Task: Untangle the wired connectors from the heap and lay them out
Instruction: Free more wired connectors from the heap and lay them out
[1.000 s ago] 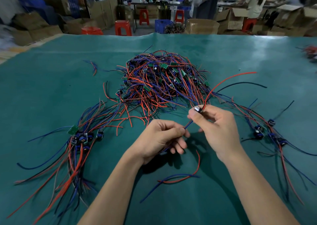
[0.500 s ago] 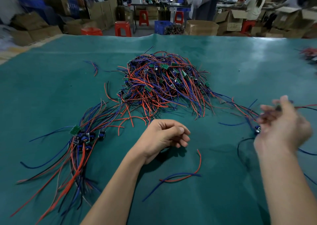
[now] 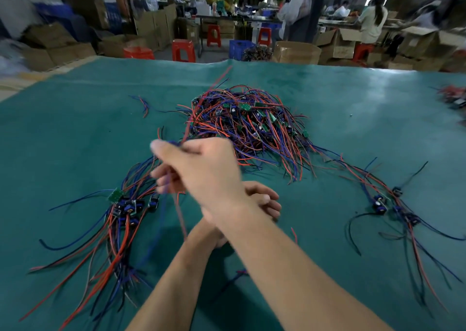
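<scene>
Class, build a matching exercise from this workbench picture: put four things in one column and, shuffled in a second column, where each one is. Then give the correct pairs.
Things
1. tangled heap
2. sorted bundle
3. right hand
4. left hand

Places
A. resting on the mat, partly under the crossing forearm
B. left part of the mat, wires fanned toward the viewer
C. middle of the mat, far side
D. raised, crossed over to the left, gripping wires

Pairs: 1-C, 2-B, 3-D, 4-A
</scene>
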Available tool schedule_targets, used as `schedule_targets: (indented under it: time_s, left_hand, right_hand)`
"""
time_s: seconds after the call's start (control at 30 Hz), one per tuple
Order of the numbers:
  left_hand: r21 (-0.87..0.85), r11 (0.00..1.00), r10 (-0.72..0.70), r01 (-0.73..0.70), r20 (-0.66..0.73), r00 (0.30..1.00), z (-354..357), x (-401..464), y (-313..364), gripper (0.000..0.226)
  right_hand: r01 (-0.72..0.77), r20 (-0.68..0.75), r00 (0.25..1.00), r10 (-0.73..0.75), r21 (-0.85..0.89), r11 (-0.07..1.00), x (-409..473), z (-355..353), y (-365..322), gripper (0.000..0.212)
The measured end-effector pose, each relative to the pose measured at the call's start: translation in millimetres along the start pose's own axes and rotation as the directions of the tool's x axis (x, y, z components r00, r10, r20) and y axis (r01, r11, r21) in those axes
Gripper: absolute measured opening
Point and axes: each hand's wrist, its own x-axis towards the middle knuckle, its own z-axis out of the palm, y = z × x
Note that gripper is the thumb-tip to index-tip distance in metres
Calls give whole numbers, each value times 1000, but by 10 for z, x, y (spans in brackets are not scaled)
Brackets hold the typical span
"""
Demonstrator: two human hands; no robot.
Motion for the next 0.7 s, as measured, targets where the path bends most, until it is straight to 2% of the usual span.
schedule_targets:
  time_s: [0.03, 0.1, 0.17, 0.2, 0.23, 0.3, 0.37, 0.43, 0.5, 0.57, 0.63, 0.7]
  left_hand:
    - [-22, 1000, -8, 8, -3, 1000, 14, 15, 11, 21]
    - [-46, 999, -16, 15, -32, 999, 49, 25, 39, 22]
    - [-63, 998, -5, 4, -24, 1000, 50, 14, 33, 22]
    - [-74, 997, -11, 10, -20, 1000, 48, 7, 35, 21]
    - [-73, 997, -10, 9, -11, 1000, 40, -7, 35, 19]
    - [-24, 999, 26, -27, -20, 999, 18, -18, 15, 17]
    - [5, 996, 86, -86, -39, 996, 25, -50, 15, 19]
    - [-28, 995, 93, -94, -33, 995, 36, -60, 1, 20]
    - [-59, 996, 61, -61, -6, 998, 37, -57, 13, 17]
    - [-83, 995, 46, -45, 6, 999, 20, -41, 8, 17]
    - [-90, 995, 45, -44, 6, 999, 13, -44, 10, 18]
    - [-100, 994, 49, -47, 12, 999, 17, -47, 4, 18]
  right_hand:
    - [-31, 35, 999, 34, -84, 996, 71, 131, 70, 34]
    - [-27, 100, 992, 73, -400, 916, 174, 324, 173, 44]
    - [35, 159, 982, 104, -687, 726, 252, 399, 226, 54]
    - [85, 186, 977, 100, -782, 617, 289, 377, 217, 52]
    - [134, 206, 975, 82, -842, 523, 323, 316, 186, 45]
    - [184, 205, 979, 10, -894, 408, 396, 107, 105, 29]
    - [153, 131, 987, -91, -938, 310, 494, -187, 23, 19]
    - [71, 41, 984, -172, -982, 173, 601, -516, -27, 22]
    - [-9, -18, 982, -187, -999, 49, 714, -843, -25, 29]
    - [-48, -54, 989, -137, -998, 43, 804, -1085, 8, 34]
    - [-59, -69, 994, -87, -992, 116, 875, -1198, 34, 40]
    - [-62, -81, 990, -119, -986, 154, 949, -1210, 45, 36]
